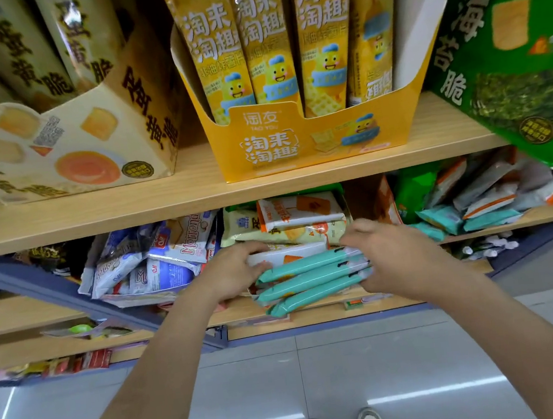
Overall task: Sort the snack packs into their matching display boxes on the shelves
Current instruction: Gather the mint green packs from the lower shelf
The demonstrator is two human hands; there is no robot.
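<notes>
Wooden shelf bearing a yellow display box; cream display box left of it, green display box right of it, snack packs heaped below.

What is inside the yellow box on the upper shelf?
Four tall yellow snack packs stand upright in the yellow box. Its front wall hides their lower ends; anything behind them is covered.

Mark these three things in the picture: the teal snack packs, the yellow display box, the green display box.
teal snack packs (310, 280): head view, on the middle pack of the stack.
yellow display box (271, 148): head view, on its front panel.
green display box (506, 59): head view, on its front face.
</notes>
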